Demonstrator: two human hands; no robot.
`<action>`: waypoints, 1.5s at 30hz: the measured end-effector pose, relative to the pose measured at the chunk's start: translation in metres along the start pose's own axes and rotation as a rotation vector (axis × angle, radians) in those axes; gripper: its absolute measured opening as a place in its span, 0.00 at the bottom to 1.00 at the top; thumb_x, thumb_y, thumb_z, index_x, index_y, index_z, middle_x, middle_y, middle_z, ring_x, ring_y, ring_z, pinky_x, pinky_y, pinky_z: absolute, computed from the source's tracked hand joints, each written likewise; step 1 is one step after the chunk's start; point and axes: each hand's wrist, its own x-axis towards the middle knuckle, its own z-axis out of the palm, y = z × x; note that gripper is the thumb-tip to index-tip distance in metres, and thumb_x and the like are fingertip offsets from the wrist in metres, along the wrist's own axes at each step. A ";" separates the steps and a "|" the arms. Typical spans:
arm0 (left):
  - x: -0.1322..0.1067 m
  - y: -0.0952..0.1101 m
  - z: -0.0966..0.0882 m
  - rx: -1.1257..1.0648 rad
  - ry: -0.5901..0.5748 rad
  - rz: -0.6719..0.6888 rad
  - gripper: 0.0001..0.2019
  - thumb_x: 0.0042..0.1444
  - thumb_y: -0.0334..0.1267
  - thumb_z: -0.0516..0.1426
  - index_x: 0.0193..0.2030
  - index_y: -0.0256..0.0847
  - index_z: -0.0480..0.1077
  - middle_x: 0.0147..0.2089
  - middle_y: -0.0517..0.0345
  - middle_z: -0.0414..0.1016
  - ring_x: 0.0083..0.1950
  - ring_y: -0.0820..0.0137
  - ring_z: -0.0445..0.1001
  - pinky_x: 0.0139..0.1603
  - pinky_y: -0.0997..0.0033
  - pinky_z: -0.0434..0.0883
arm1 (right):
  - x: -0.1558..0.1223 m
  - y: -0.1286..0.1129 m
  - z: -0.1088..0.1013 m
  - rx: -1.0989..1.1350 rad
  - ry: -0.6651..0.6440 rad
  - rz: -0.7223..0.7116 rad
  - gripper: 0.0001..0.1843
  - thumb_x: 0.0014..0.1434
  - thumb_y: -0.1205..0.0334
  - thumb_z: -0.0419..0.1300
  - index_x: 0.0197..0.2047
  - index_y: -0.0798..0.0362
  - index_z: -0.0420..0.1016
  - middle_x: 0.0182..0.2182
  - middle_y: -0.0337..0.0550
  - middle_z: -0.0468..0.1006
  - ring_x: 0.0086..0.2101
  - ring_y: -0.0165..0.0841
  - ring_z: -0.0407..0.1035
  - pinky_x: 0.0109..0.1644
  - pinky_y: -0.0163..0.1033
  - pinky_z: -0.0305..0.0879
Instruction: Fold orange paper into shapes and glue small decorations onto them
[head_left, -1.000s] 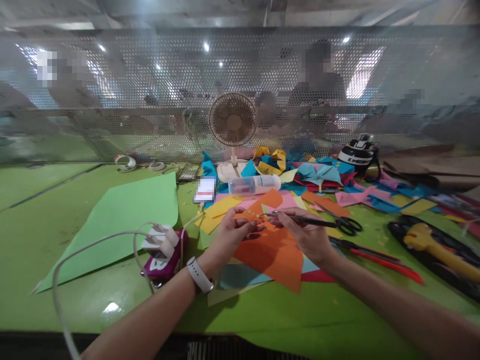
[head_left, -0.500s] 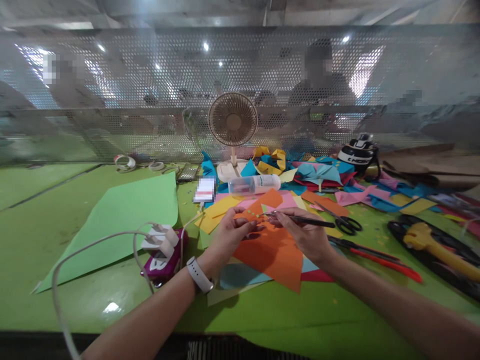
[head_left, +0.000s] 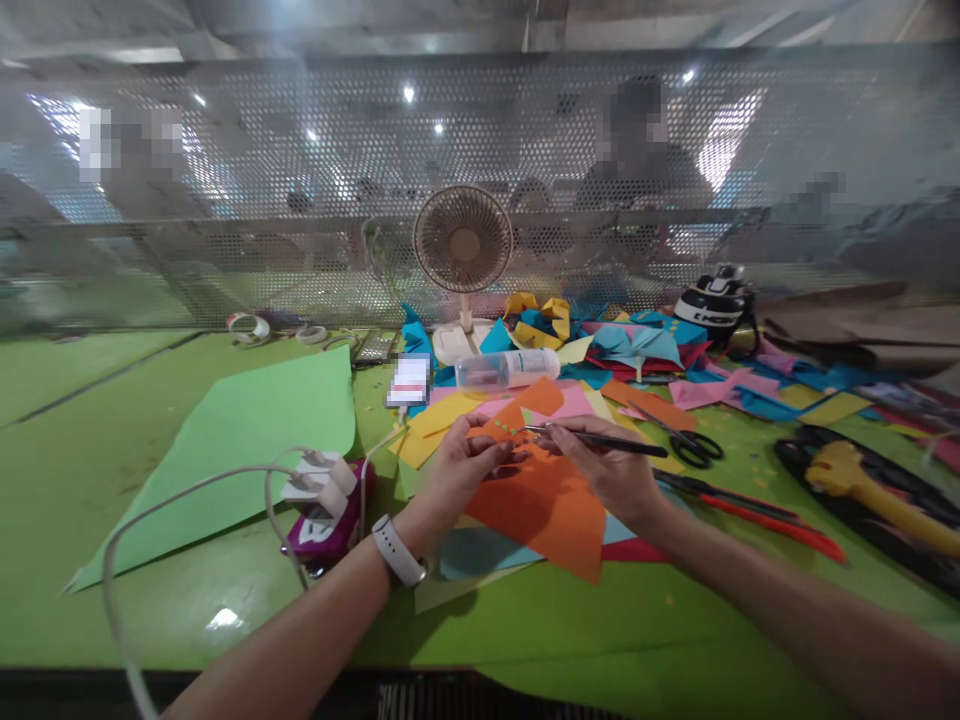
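In the middle of the head view, my right hand (head_left: 611,468) is closed around black-handled tweezers (head_left: 622,443). Their thin metal tip points left, close to a row of tiny green paper bits (head_left: 505,426) on an orange paper piece (head_left: 541,396). My left hand (head_left: 459,468), with a white watch on its wrist, pinches that orange piece from the left. Fingers hide part of its lower edge. Beneath both hands lies a larger orange sheet (head_left: 559,515) over light blue paper (head_left: 480,552) and other coloured sheets. Whether the tip grips a bit, I cannot tell.
Scissors (head_left: 694,450), a red utility knife (head_left: 780,525) and a yellow glue gun (head_left: 862,480) lie right. Left are a green sheet (head_left: 255,420) and a purple power strip (head_left: 330,528) with cables. A fan (head_left: 463,240), bottle (head_left: 508,370) and phone (head_left: 409,380) stand or lie behind.
The tweezers have shifted very slightly left with my right hand. My left hand keeps its hold on the orange paper, and the camera view has moved a little.
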 end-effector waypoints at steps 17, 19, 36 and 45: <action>-0.002 0.001 -0.004 0.214 -0.173 0.110 0.23 0.53 0.33 0.60 0.56 0.40 0.59 0.33 0.57 0.75 0.35 0.67 0.77 0.40 0.66 0.70 | 0.030 -0.003 -0.032 -0.055 -0.152 0.001 0.20 0.54 0.51 0.63 0.47 0.51 0.71 0.45 0.47 0.77 0.46 0.38 0.71 0.51 0.44 0.67; -0.001 0.001 -0.006 0.218 -0.180 0.103 0.24 0.53 0.32 0.60 0.56 0.40 0.59 0.30 0.60 0.73 0.34 0.68 0.77 0.40 0.66 0.69 | 0.029 0.003 -0.031 -0.061 -0.197 0.057 0.20 0.52 0.52 0.65 0.45 0.52 0.72 0.41 0.46 0.77 0.42 0.37 0.72 0.46 0.41 0.69; 0.001 -0.001 -0.003 0.033 -0.066 0.023 0.30 0.47 0.32 0.66 0.56 0.41 0.60 0.36 0.60 0.73 0.39 0.70 0.75 0.45 0.68 0.68 | 0.025 0.011 -0.023 -0.086 -0.114 0.030 0.15 0.50 0.54 0.65 0.40 0.53 0.74 0.31 0.42 0.76 0.34 0.33 0.70 0.39 0.38 0.68; 0.001 -0.002 -0.005 0.059 -0.062 0.016 0.27 0.49 0.33 0.65 0.55 0.41 0.61 0.34 0.61 0.72 0.37 0.71 0.75 0.42 0.69 0.71 | 0.025 0.013 -0.024 -0.070 -0.102 0.009 0.14 0.52 0.55 0.64 0.40 0.53 0.73 0.32 0.41 0.76 0.34 0.33 0.70 0.40 0.39 0.68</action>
